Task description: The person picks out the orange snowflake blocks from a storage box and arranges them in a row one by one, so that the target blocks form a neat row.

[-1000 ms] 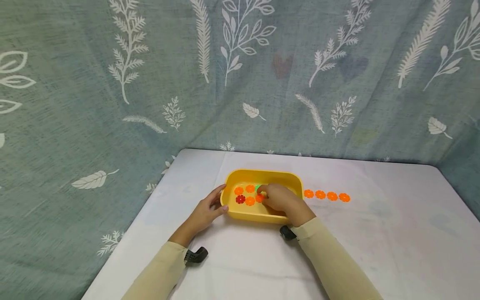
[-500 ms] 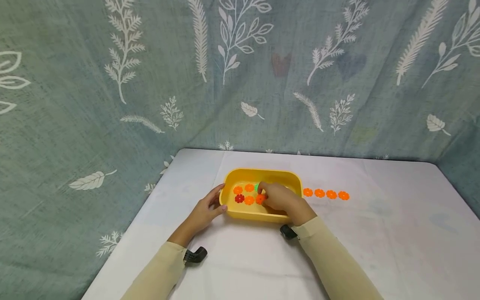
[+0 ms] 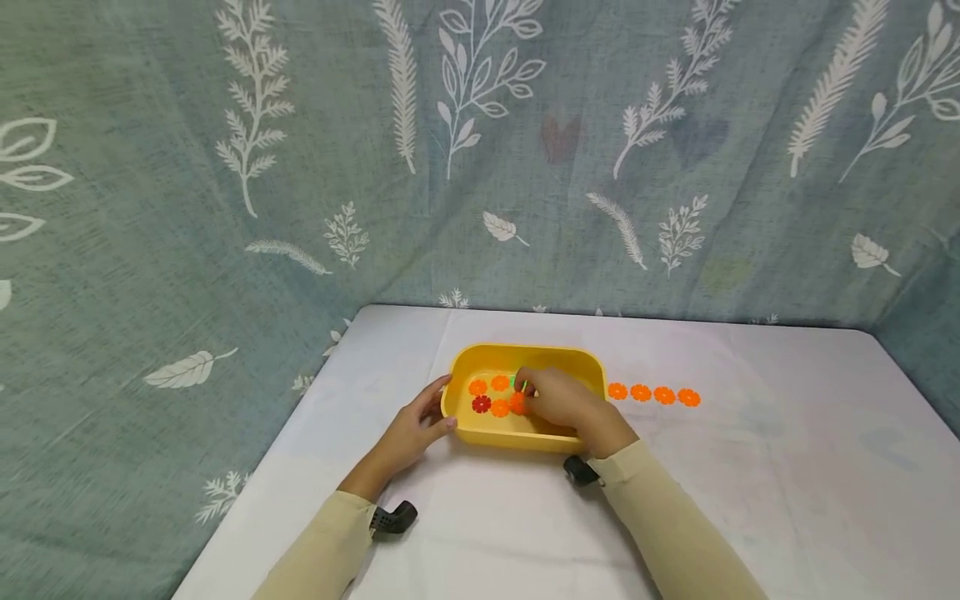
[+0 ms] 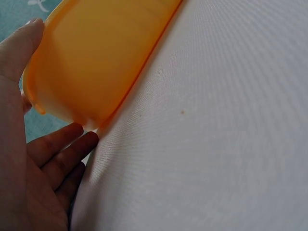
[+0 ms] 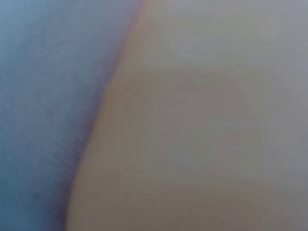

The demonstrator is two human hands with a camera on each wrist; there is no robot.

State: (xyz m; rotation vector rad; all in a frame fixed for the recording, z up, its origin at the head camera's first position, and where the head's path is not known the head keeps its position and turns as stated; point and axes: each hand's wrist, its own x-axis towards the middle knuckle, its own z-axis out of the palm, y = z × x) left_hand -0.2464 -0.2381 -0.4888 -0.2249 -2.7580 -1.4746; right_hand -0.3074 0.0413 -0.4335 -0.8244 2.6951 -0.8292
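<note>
A yellow tray (image 3: 498, 437) lies on the white table, with flat flower-shaped discs inside. Among them are several orange discs (image 3: 500, 408), a dark red disc (image 3: 482, 404) and a green disc (image 3: 514, 382), partly hidden by my right hand (image 3: 562, 400). That hand reaches into the tray with bent fingers at an orange disc (image 3: 517, 404); its fingertips are partly hidden. My left hand (image 3: 408, 429) rests against the tray's left end, thumb and fingertips touching the wall. In the left wrist view, the left hand's fingers (image 4: 62, 151) lie spread and loose beside the tray's end.
Right of the tray, several orange discs (image 3: 664, 395) form a row on the white tabletop (image 3: 780, 467). A leaf-patterned green-grey cloth (image 3: 420, 225) hangs behind and left of the table. The right wrist view is blurred.
The orange disc at my right fingertips shifts slightly beside its neighbour. My left hand stays at the tray's end, and the head view tilts a little.
</note>
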